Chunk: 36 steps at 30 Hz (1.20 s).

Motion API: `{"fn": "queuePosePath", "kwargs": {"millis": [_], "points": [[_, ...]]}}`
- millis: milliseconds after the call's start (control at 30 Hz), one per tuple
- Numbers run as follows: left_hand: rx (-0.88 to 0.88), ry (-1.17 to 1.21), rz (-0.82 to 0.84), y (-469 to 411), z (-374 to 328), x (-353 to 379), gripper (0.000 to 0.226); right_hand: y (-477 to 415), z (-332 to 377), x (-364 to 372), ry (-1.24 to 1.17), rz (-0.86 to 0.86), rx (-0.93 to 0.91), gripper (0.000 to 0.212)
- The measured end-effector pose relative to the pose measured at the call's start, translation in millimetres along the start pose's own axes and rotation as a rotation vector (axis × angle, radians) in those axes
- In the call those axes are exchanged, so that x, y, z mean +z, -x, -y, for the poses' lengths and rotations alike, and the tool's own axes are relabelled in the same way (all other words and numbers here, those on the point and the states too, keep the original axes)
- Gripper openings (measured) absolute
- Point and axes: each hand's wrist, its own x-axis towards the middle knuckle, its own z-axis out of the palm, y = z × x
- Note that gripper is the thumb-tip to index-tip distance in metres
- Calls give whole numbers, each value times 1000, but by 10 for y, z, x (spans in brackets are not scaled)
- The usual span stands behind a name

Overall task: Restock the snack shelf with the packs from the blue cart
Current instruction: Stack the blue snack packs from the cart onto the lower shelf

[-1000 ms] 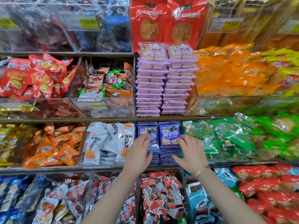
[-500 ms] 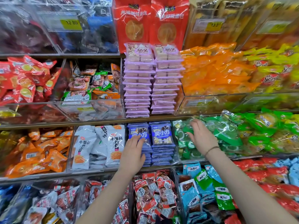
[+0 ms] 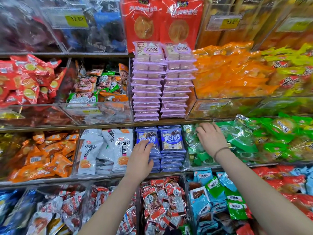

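My left hand [image 3: 141, 158] is open, fingers nearly straight and close together, the tips pressing the face of the left stack of blue packs [image 3: 147, 135] on the middle shelf [image 3: 50, 181]. That forearm comes up from below, palm towards the shelf. My right hand [image 3: 211, 139] is spread, palm down, fingers resting on the green packs [image 3: 240, 135] just beside the right stack of blue packs [image 3: 171, 139]. Both front blue packs stand upright, labels facing me, long axis vertical

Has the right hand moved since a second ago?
Yes. The right hand went rightward from the blue stacks onto the green packs.
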Motion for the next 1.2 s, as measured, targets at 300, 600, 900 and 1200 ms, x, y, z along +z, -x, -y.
{"fn": "queuePosePath", "kwargs": {"millis": [300,600,900,1200], "points": [[30,-52,-14,-4,-9,-40,61,302,264,-119,-54,82,-111,72],[7,-331,201,-254,-8,-97,96,10,1065,51,-80,123,-276,81],[3,-407,185,-337,72,-22,99,-147,1036,293,-62,100,-257,75],[22,-401,142,-288,110,-12,101,-96,1006,280,-110,56,-264,73]]}}
